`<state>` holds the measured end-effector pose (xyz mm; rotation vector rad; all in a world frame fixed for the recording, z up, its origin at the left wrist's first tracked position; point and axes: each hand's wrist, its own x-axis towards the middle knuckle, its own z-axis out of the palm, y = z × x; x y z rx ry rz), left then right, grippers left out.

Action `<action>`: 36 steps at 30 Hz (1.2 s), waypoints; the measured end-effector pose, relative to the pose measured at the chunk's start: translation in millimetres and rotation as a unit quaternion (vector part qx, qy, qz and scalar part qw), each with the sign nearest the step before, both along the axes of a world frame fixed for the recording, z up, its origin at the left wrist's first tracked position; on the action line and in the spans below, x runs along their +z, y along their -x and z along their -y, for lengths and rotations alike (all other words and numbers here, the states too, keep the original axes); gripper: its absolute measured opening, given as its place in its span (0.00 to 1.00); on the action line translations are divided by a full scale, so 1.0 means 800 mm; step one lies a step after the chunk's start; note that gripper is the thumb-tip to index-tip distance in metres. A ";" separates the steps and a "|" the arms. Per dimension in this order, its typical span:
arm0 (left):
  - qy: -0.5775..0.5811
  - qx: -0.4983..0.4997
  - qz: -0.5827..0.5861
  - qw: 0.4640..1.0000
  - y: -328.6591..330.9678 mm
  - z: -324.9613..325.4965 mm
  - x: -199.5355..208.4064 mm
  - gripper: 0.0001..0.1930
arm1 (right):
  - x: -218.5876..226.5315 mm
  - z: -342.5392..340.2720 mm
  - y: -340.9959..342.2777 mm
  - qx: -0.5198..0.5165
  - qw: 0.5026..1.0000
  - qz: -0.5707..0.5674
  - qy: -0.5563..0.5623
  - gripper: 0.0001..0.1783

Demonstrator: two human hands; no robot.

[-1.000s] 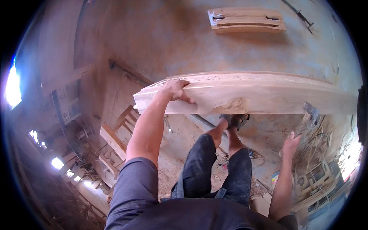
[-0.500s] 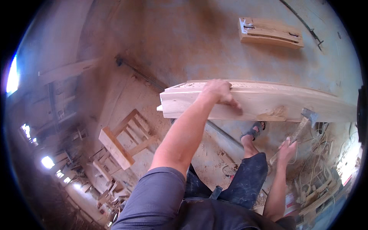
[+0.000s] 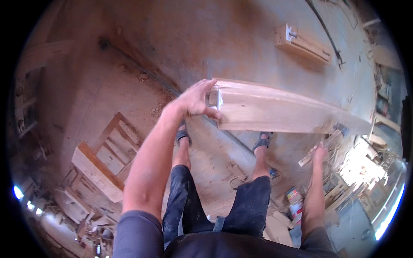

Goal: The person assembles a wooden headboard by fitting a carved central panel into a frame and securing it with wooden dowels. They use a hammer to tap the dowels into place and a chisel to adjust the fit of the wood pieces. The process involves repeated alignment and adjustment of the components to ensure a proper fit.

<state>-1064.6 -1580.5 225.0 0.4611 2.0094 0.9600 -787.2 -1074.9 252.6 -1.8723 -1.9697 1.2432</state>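
A long pale wooden beam [image 3: 275,107] stretches from the middle of the view to the right. My left hand [image 3: 200,99] grips its left end, fingers over the upper corner and thumb at the lower part of the end. What the palm touches is partly hidden. In my right hand [image 3: 318,153] is a hammer [image 3: 331,142], held by its wooden handle below the beam's right part. Its grey metal head lies close to the beam's lower edge; whether they touch I cannot tell.
Beyond the beam a shorter slotted wood block [image 3: 303,43] lies on the floor, beside a long dark metal clamp [image 3: 325,26]. A wooden frame [image 3: 103,159] stands at the left. A metal bar [image 3: 142,69] runs under the beam. Scrap wood and a can [image 3: 294,202] are at right.
My left hand has moved from the beam's top to its left end. My right hand still holds the hammer. The view has shifted, and the beam appears farther right and more slanted.
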 end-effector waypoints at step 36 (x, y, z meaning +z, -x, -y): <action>-0.144 0.257 -0.020 0.956 -0.080 0.021 -0.054 0.66 | 0.049 0.147 0.012 0.106 0.987 -0.058 -0.103 0.08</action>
